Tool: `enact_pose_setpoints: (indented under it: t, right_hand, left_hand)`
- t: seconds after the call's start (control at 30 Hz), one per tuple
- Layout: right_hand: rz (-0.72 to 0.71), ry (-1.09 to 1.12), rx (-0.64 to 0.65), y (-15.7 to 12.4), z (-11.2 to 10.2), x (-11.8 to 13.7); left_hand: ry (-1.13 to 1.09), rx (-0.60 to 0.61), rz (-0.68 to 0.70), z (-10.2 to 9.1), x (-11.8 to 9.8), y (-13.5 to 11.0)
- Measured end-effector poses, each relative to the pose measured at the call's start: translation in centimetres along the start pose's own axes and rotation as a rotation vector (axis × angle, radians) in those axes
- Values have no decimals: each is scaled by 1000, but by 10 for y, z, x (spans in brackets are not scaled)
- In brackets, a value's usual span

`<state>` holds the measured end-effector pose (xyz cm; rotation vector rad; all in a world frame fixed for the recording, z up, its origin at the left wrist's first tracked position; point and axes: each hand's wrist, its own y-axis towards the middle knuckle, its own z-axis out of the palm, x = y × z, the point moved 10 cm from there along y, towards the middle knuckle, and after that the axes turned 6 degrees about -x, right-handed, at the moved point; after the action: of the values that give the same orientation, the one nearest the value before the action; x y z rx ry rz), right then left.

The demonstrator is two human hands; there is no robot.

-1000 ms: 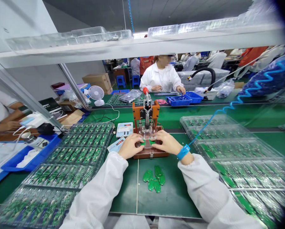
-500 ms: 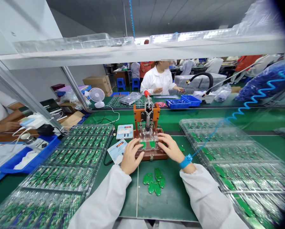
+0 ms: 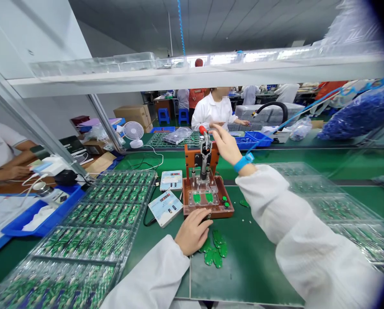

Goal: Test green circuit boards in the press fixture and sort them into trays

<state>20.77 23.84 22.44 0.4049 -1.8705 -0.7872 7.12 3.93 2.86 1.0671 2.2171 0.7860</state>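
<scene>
With two green pieces (image 3: 209,198) lying uncovered, apparently seated, below mid-frame, we are raising our right hand (image 3: 226,146) to the red knob (image 3: 202,129) and lowering our left hand (image 3: 193,231) to the press base (image 3: 226,213), grips loosely spread.

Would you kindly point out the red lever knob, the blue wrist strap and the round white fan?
Red lever knob (image 3: 202,129), head view: rounded end.
Blue wrist strap (image 3: 241,163), head view: outer band.
Round white fan (image 3: 133,130), head view: grille centre.
</scene>
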Motion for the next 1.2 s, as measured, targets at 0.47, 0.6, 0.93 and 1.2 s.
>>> enact_pose_setpoints:
  t: [0.47,0.6,0.93,1.2]
  right_hand:
    - [-230,277,68,-9,-9,116]
    - [-383,89,24,-72,-31,142]
    - [-434,88,60,-121,-24,114]
    - [-368,237,90,-146,-5,76]
  left_hand:
    - [-20,-11,13,1,1,-1]
    - [-29,10,-1,3,3,-2]
    - [-37,0,-16,2,1,0]
    - [-37,-19,-20,1,0,2]
